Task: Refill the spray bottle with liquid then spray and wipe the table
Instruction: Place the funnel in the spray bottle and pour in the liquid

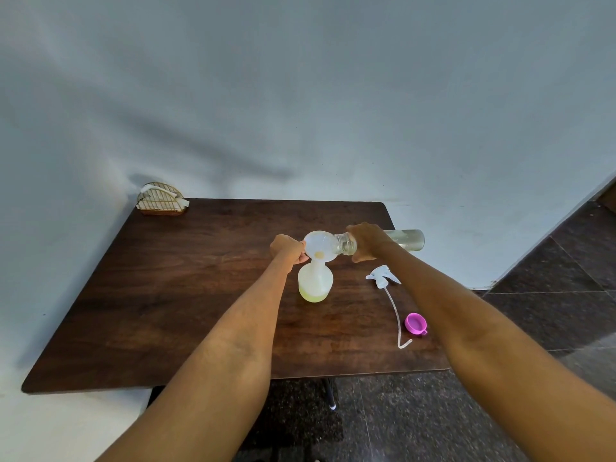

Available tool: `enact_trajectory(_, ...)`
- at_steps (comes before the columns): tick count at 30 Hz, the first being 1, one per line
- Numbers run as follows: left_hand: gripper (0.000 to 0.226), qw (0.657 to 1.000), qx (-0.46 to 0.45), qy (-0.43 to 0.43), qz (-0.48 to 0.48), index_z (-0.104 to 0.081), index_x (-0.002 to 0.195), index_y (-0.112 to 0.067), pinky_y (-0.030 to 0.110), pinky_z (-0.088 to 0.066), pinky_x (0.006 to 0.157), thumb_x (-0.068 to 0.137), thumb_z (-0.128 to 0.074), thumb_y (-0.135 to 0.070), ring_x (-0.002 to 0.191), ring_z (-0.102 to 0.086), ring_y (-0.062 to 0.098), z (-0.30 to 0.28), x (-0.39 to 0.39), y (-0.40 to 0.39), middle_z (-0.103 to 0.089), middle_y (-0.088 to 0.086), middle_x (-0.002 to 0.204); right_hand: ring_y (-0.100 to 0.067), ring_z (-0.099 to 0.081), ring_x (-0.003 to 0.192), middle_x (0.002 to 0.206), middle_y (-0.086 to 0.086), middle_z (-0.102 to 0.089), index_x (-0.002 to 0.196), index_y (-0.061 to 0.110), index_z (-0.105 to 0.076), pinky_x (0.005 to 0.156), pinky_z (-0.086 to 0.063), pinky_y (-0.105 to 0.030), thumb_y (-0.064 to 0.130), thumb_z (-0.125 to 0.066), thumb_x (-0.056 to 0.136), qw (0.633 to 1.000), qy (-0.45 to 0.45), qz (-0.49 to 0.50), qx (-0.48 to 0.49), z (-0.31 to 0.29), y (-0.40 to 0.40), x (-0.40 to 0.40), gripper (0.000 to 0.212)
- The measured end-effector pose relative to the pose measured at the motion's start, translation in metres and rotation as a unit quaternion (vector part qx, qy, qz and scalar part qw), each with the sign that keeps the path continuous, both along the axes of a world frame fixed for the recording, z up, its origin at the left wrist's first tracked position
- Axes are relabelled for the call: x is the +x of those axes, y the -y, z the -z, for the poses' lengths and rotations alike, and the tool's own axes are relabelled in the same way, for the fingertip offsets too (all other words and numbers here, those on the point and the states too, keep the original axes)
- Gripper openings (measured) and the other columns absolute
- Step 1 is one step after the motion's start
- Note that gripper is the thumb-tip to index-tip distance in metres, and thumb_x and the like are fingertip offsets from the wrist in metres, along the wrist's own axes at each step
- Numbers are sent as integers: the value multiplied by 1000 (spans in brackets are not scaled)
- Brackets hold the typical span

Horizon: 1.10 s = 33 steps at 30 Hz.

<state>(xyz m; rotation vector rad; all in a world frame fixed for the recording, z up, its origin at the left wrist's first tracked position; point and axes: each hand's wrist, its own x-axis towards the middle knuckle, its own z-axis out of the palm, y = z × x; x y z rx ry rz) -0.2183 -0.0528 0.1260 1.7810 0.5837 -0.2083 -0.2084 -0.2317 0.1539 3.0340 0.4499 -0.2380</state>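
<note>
Yellow-green liquid only covers the spray bottle's (315, 284) base; my right hand (366, 242) grips the tipped refill bottle (405, 239), left hand (289, 250) pinches the funnel (319, 245). Sprayer head (383, 276) lies off; spraying and wiping the bench (186, 295) remain.

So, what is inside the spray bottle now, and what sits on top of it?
The spray bottle holds a shallow layer of yellow-green liquid at its bottom. A white funnel sits in its neck, steadied by the left hand. The funnel covers the bottle's opening.
</note>
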Motion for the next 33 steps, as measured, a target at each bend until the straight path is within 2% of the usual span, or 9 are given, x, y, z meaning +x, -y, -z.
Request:
enact_trajectory(6,22,1000,-3,-3,-8,-65,107,2,26,-58,73,88,-65,-9,93,-71,24,0,1,1,-68,19,107,-28,-65,95,103,-8,-67,106,9,-55,84,-49,-38,23,-75,68,1000,1,4,2,2,1,0,45)
enact_trajectory(12,21,1000,-8,-1,-7,-65,106,3,26,-57,68,89,-64,-8,94,-70,25,-1,-1,1,-68,20,107,-28,-64,96,104,-8,-67,108,9,-54,85,-48,-39,23,-75,68,1000,0,6,6,3,1,-1,47)
enact_trajectory(14,21,1000,-11,-2,-7,-66,106,4,29,-59,72,89,-64,-7,95,-70,26,-1,-1,0,-68,22,107,-28,-64,95,103,-9,-67,107,8,-54,84,-48,-39,22,-75,67,1000,-4,14,20,2,1,-2,47)
enact_trajectory(19,21,1000,-8,-1,-5,-65,107,3,28,-59,75,89,-64,-8,95,-70,25,-2,-1,0,-68,20,107,-21,-54,75,97,-12,-67,98,6,-58,67,-41,-27,20,-78,64,990,-17,61,122,3,2,-2,42)
enact_trajectory(24,22,1000,-5,-2,-8,-65,107,3,29,-59,78,89,-64,-8,90,-70,23,-2,-1,1,-68,20,107,-19,-54,75,85,-9,-62,86,9,-57,58,-36,-19,16,-79,64,977,-31,79,196,7,4,-5,32)
enact_trajectory(29,21,1000,-2,0,-12,-65,107,1,27,-58,76,89,-64,-9,94,-70,24,-3,-2,2,-68,19,108,-19,-55,83,98,-10,-66,102,3,-62,65,-39,-20,12,-78,66,953,-41,123,274,6,9,-4,41)
enact_trajectory(31,20,1000,-3,-1,-12,-65,106,1,27,-58,77,89,-64,-9,94,-70,24,-3,-2,2,-68,19,108,-19,-55,84,97,-10,-65,101,1,-63,62,-39,-18,11,-78,68,948,-45,130,287,5,10,-4,38)
enact_trajectory(33,20,1000,-5,0,-10,-65,106,2,27,-58,77,89,-64,-9,94,-70,24,-2,-1,1,-68,19,107,-21,-58,84,97,-11,-67,96,2,-64,67,-41,-20,11,-77,69,944,-45,134,298,5,10,-4,31)
